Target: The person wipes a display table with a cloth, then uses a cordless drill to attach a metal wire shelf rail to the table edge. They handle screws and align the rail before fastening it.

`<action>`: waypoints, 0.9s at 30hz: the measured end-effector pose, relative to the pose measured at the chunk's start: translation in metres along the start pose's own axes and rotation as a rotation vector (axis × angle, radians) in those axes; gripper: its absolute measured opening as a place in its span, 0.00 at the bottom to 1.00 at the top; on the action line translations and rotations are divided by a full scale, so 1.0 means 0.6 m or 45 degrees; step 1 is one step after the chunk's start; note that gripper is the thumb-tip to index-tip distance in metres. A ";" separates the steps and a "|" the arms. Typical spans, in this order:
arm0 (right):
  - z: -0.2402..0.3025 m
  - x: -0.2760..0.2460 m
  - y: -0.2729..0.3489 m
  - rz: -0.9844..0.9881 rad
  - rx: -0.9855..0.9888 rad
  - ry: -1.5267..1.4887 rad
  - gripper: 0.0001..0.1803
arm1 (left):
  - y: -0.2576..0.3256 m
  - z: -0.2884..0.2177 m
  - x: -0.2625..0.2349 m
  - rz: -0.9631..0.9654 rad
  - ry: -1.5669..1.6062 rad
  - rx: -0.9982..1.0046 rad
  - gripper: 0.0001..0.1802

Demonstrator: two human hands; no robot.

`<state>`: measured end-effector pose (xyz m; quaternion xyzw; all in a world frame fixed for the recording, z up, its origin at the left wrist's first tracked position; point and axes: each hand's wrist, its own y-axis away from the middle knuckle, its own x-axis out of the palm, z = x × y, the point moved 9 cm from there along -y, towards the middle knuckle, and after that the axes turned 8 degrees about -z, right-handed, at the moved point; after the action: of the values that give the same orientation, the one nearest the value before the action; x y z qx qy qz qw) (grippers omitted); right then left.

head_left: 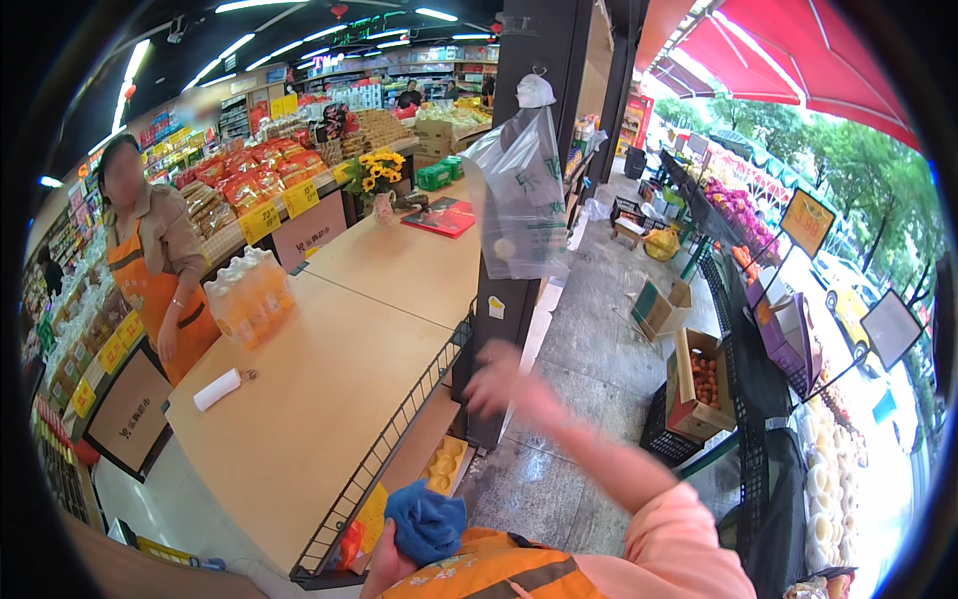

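At the lower middle, my left hand (387,561) is closed round a bunched blue cloth (426,521), held against my orange apron (499,574). My right arm reaches forward over the gap beside the table. My right hand (499,379), blurred by motion, is near the foot of a dark pillar (489,339). Its fingers look loosely apart, and nothing shows in them. Just left of that hand, a black wire rack (391,444) runs along the edge of the wooden table (329,399). Above it, clear plastic bags (524,205) hang from the pillar.
Orange drink bottles in a wrapped pack (251,298) and a white roll (218,389) lie on the table. A person in an orange apron (150,260) stands beyond its left side. At right, a carton of fruit (699,384) stands on a black crate (667,434).
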<state>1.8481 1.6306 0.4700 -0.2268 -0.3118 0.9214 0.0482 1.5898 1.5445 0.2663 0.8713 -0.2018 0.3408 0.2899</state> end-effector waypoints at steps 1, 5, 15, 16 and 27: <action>-0.075 -0.090 -0.037 -0.223 0.492 -0.478 0.16 | 0.003 -0.009 -0.007 -0.023 0.024 0.063 0.33; -0.118 -0.509 -0.175 -0.950 0.746 0.333 0.23 | 0.022 -0.018 -0.024 -0.003 0.178 0.153 0.32; -0.110 -0.791 -0.212 -1.176 0.893 0.700 0.23 | 0.063 0.015 -0.063 -0.146 0.357 0.221 0.30; -0.130 -0.806 -0.211 -1.142 0.940 0.661 0.24 | 0.067 0.021 -0.066 -0.158 0.358 0.210 0.30; -0.119 -0.818 -0.209 -1.128 0.912 0.642 0.19 | 0.098 0.055 -0.056 -0.253 0.357 0.126 0.30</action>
<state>2.3113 1.6573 0.6852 -0.2562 -0.0269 0.7794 0.5711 1.5502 1.4844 0.2445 0.8441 -0.0552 0.4381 0.3042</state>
